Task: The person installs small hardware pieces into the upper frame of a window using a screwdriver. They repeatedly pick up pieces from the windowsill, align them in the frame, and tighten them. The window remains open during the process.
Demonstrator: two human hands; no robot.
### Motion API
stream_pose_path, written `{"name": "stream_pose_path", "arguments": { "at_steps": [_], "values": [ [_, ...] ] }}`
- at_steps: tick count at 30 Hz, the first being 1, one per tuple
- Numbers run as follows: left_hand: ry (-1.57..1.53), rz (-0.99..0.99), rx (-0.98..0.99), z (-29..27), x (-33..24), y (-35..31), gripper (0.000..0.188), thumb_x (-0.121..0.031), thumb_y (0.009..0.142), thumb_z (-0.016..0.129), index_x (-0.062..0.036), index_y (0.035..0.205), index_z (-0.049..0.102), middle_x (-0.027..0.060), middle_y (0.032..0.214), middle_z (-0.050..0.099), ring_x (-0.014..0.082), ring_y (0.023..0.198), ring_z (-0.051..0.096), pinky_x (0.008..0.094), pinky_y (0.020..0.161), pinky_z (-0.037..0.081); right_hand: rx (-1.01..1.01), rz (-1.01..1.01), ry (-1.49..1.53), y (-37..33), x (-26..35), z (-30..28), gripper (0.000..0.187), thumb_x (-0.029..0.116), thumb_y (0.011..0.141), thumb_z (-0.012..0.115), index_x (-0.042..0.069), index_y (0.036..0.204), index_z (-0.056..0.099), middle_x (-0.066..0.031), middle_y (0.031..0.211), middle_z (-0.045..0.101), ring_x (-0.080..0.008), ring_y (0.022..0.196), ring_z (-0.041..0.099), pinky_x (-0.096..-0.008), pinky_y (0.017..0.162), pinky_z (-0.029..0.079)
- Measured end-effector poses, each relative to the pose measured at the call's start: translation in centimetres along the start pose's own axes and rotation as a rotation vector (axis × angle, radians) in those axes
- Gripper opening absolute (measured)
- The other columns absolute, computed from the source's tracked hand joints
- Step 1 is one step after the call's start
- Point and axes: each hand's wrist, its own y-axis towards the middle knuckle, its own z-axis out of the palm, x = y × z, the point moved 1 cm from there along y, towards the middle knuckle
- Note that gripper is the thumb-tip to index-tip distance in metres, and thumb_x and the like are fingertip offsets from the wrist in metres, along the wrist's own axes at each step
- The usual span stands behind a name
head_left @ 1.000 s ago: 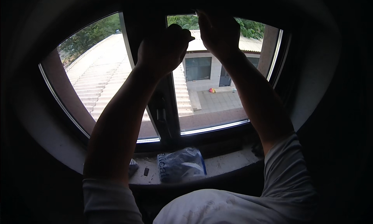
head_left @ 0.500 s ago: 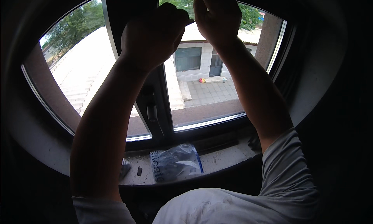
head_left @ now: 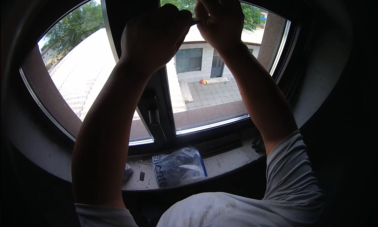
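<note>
Both my arms are raised in front of a dark-framed window [head_left: 167, 105]. My left hand [head_left: 151, 38] is closed in a fist, its back toward me. A short, thin, pale piece [head_left: 195, 21] sticks out between its thumb and fingers, pointing at my right hand; its kind does not show. Close by on the right, my right hand [head_left: 221, 26] has its fingers bent together near the upper edge, partly cut off. The thin piece's tip reaches this hand. What else lies within the fingers is hidden in shadow.
On the pale windowsill [head_left: 220, 170] lies a clear plastic zip bag [head_left: 179, 166] with a blue edge. A small dark flat piece [head_left: 142, 176] and a greyish bundle [head_left: 127, 173] lie left of it. A window handle [head_left: 154, 116] juts from the frame between my forearms.
My right hand has shifted slightly left, and its fingers now meet the tip of the thin piece. My left hand stays closed in nearly the same place.
</note>
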Motion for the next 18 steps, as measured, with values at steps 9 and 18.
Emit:
{"name": "stream_pose_path", "arguments": {
  "at_steps": [9, 18],
  "values": [
    [-0.076, -0.005, -0.09, 0.0, -0.6, 0.4, 0.008, -0.02, 0.093, 0.071, -0.0129, 0.088, 0.071, 0.002, 0.068, 0.066, 0.0117, 0.06, 0.066, 0.0236, 0.048, 0.051, 0.147, 0.341, 0.484, -4.2, -1.2, -2.0, 0.006, 0.009, 0.091, 0.067, 0.01, 0.096, 0.07, -0.0053, 0.083, 0.07, -0.0143, 0.061, 0.061, -0.0287, 0.056, 0.053],
    [-0.214, -0.2, -0.109, -0.9, 0.7, -0.7, 0.021, -0.014, 0.083, 0.079, -0.0078, 0.101, 0.069, 0.006, 0.101, 0.069, 0.018, 0.09, 0.07, 0.0272, 0.069, 0.059, 0.386, 0.577, 0.902, -4.0, 6.3, -1.3, 0.022, 0.005, 0.093, 0.068, 0.005, 0.115, 0.063, -0.0092, 0.099, 0.068, -0.0248, 0.09, 0.071, -0.0343, 0.076, 0.059]
  ]
}}
